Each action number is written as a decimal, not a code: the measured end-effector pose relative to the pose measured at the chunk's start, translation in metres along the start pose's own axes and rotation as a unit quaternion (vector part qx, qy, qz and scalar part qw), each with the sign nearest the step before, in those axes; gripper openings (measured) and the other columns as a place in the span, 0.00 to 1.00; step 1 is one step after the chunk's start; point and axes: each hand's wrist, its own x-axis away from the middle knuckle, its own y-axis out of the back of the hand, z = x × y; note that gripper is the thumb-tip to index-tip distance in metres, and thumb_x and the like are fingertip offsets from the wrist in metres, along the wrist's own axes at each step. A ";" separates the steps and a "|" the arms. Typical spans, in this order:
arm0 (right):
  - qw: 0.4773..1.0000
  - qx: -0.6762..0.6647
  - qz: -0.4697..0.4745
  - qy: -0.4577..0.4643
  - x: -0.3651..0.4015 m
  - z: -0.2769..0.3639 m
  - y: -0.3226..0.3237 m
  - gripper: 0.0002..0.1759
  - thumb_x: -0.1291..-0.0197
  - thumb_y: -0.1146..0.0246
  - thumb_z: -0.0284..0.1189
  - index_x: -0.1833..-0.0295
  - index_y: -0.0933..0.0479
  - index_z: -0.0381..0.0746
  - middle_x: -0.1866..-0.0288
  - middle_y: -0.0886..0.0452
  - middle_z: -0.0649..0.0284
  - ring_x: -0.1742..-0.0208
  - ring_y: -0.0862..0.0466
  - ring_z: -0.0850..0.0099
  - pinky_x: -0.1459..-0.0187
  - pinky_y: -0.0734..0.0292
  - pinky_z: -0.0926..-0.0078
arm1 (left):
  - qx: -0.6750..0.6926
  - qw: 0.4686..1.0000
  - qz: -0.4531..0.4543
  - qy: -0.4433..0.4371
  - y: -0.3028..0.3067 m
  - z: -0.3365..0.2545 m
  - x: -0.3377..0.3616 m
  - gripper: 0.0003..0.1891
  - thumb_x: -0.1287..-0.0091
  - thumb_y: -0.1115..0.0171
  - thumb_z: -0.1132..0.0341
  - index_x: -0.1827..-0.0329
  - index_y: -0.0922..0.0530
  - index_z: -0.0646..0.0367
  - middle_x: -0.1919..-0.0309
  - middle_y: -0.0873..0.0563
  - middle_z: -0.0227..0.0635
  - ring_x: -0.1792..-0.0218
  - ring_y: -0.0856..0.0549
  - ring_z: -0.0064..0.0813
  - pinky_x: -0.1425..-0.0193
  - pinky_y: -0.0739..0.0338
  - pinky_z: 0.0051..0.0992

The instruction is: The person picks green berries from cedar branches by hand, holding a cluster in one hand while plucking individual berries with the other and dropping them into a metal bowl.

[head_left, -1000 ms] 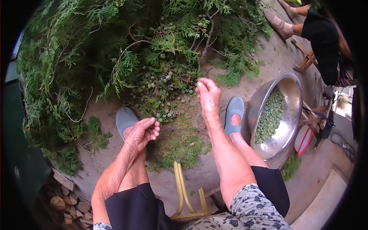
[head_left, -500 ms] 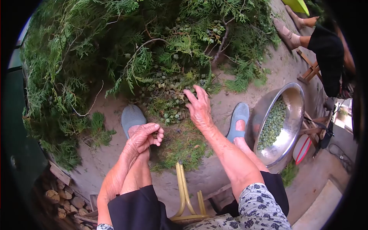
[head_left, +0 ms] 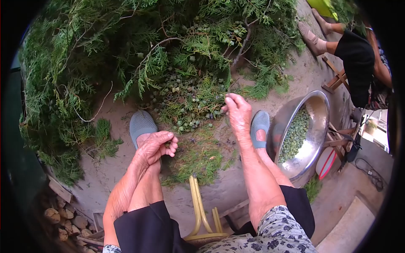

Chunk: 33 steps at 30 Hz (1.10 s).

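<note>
My left hand (head_left: 159, 145) is curled closed above my left shoe, palm turned inward, with small greenish bits showing between thumb and fingers. My right hand (head_left: 238, 113) is raised beside the right shoe, its fingers drawn together in a pinch; what they hold, if anything, is too small to make out. Between and beyond the hands lies a pile of round green cones (head_left: 185, 90) mixed with leafy sprigs. Nearer to me, loose green needles (head_left: 196, 162) cover the ground. A metal basin (head_left: 314, 145) stands tilted at the right, partly filled with green cones (head_left: 296, 133).
A big heap of cut evergreen branches (head_left: 105, 55) fills the far and left side. My grey-blue shoes (head_left: 142, 125) flank the pile. Another person's legs (head_left: 354, 50) show at upper right, near a wooden stool (head_left: 336, 78). Firewood (head_left: 69, 219) is stacked at lower left.
My right hand has lifted off the cone pile and moved right, its spread fingers now drawn together. The left hand stays curled in nearly the same place. The view has shifted slightly.
</note>
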 end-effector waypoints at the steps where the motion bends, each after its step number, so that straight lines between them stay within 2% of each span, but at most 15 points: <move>1: 0.999 0.009 0.032 0.009 0.000 0.008 -0.011 0.12 0.39 0.40 0.26 0.52 0.22 0.31 0.60 0.20 0.61 0.69 0.19 0.78 0.68 0.24 0.81 | 0.000 1.000 0.000 -0.001 -0.001 0.000 0.000 0.11 0.30 0.45 0.64 0.62 0.23 0.66 0.72 0.17 0.42 0.74 0.16 0.31 0.69 0.17 0.30; 2: 0.997 0.044 0.017 0.061 -0.003 0.010 -0.023 0.13 0.39 0.41 0.25 0.50 0.23 0.30 0.61 0.21 0.59 0.72 0.19 0.78 0.70 0.24 0.82 | 0.000 1.000 -0.001 0.003 -0.001 -0.001 -0.001 0.11 0.30 0.46 0.65 0.62 0.23 0.66 0.72 0.17 0.42 0.74 0.16 0.31 0.69 0.17 0.30; 5: 0.954 0.246 -0.115 0.125 -0.018 -0.021 -0.069 0.23 0.45 0.33 0.33 0.47 0.25 0.30 0.55 0.21 0.50 0.60 0.18 0.62 0.56 0.22 0.62 | -0.004 1.000 -0.001 0.008 -0.003 -0.001 0.000 0.12 0.29 0.47 0.64 0.61 0.23 0.66 0.72 0.17 0.41 0.75 0.16 0.29 0.69 0.17 0.28; 7: 0.964 0.254 -0.079 0.031 -0.003 0.005 -0.079 0.31 0.48 0.30 0.34 0.40 0.30 0.33 0.51 0.24 0.47 0.49 0.22 0.54 0.48 0.27 0.57 | -0.005 1.000 0.000 0.007 -0.003 0.000 0.000 0.12 0.28 0.48 0.64 0.61 0.23 0.66 0.73 0.17 0.39 0.75 0.16 0.28 0.69 0.16 0.26; 9: 0.961 0.275 -0.029 0.009 0.006 -0.001 -0.074 0.27 0.47 0.31 0.31 0.43 0.28 0.32 0.50 0.25 0.48 0.52 0.20 0.59 0.57 0.21 0.65 | -0.006 1.000 0.002 0.012 -0.001 0.000 -0.001 0.12 0.29 0.47 0.64 0.61 0.23 0.66 0.73 0.17 0.39 0.75 0.16 0.28 0.69 0.16 0.26; 11: 0.993 -0.085 -0.035 -0.078 0.018 -0.012 -0.066 0.22 0.45 0.32 0.28 0.46 0.25 0.30 0.56 0.22 0.55 0.64 0.18 0.70 0.72 0.22 0.77 | -0.004 1.000 0.005 0.010 0.002 0.001 -0.002 0.12 0.29 0.47 0.64 0.62 0.23 0.66 0.72 0.17 0.40 0.75 0.16 0.29 0.69 0.17 0.28; 12: 0.979 -0.147 -0.025 -0.137 0.019 -0.017 -0.057 0.17 0.45 0.33 0.25 0.50 0.23 0.31 0.65 0.20 0.63 0.75 0.21 0.80 0.81 0.29 0.87 | 0.000 1.000 0.008 0.009 0.003 0.002 -0.002 0.12 0.30 0.46 0.64 0.63 0.23 0.65 0.72 0.17 0.42 0.75 0.17 0.31 0.69 0.18 0.31; 13: 0.968 -0.196 -0.012 -0.154 0.023 -0.012 -0.046 0.14 0.44 0.34 0.25 0.52 0.22 0.33 0.71 0.21 0.68 0.80 0.23 0.81 0.79 0.28 0.87 | 0.002 1.000 0.009 0.010 0.003 0.002 -0.003 0.12 0.30 0.46 0.64 0.63 0.23 0.65 0.72 0.17 0.42 0.75 0.17 0.31 0.69 0.18 0.31; 21: 0.904 -0.387 -0.001 -0.181 0.019 -0.022 0.019 0.07 0.36 0.40 0.27 0.55 0.29 0.40 0.69 0.22 0.65 0.75 0.22 0.77 0.77 0.24 0.81 | -0.003 1.000 0.012 0.004 0.000 0.001 -0.001 0.12 0.30 0.45 0.63 0.62 0.22 0.65 0.72 0.17 0.40 0.74 0.16 0.30 0.69 0.17 0.29; 23: 0.839 -0.506 0.031 -0.197 0.020 -0.027 0.024 0.06 0.35 0.41 0.29 0.57 0.29 0.40 0.69 0.22 0.64 0.75 0.22 0.76 0.75 0.23 0.78 | -0.006 1.000 0.012 0.003 -0.001 0.001 -0.002 0.12 0.29 0.47 0.64 0.62 0.23 0.66 0.73 0.17 0.39 0.74 0.16 0.29 0.68 0.16 0.28; 28: 0.896 -0.423 0.002 -0.138 0.027 -0.054 0.035 0.11 0.37 0.38 0.33 0.54 0.28 0.40 0.68 0.21 0.63 0.76 0.22 0.76 0.76 0.25 0.79 | -0.013 1.000 0.005 -0.006 -0.001 0.002 -0.002 0.12 0.29 0.47 0.64 0.61 0.23 0.65 0.73 0.17 0.38 0.74 0.16 0.29 0.68 0.16 0.28; 30: 0.959 -0.116 -0.074 -0.249 0.032 -0.064 0.038 0.20 0.42 0.34 0.33 0.46 0.27 0.38 0.57 0.20 0.55 0.66 0.19 0.68 0.66 0.22 0.73 | -0.016 1.000 0.004 -0.006 0.000 0.002 -0.002 0.12 0.29 0.47 0.64 0.61 0.22 0.65 0.72 0.17 0.38 0.73 0.16 0.28 0.68 0.16 0.28; 31: 0.958 -0.116 -0.074 -0.250 0.037 -0.069 0.038 0.20 0.42 0.34 0.33 0.46 0.27 0.38 0.57 0.20 0.55 0.66 0.19 0.68 0.66 0.22 0.73 | -0.019 1.000 0.002 -0.008 0.000 0.002 -0.003 0.12 0.29 0.47 0.64 0.61 0.22 0.65 0.72 0.17 0.38 0.73 0.16 0.28 0.68 0.16 0.28; 32: 0.984 0.142 -0.079 -0.077 0.042 -0.073 0.037 0.23 0.45 0.32 0.31 0.43 0.28 0.39 0.54 0.22 0.54 0.58 0.20 0.62 0.57 0.24 0.69 | -0.019 1.000 0.002 -0.007 0.001 0.002 -0.003 0.12 0.29 0.47 0.64 0.61 0.22 0.65 0.72 0.17 0.38 0.73 0.16 0.28 0.68 0.16 0.28; 33: 0.913 0.387 -0.076 0.103 0.046 -0.075 0.034 0.28 0.48 0.31 0.28 0.41 0.29 0.39 0.50 0.24 0.52 0.50 0.22 0.57 0.47 0.26 0.66 | -0.019 1.000 0.006 -0.008 0.001 0.002 -0.003 0.12 0.29 0.47 0.63 0.61 0.22 0.65 0.71 0.17 0.38 0.73 0.16 0.28 0.68 0.16 0.28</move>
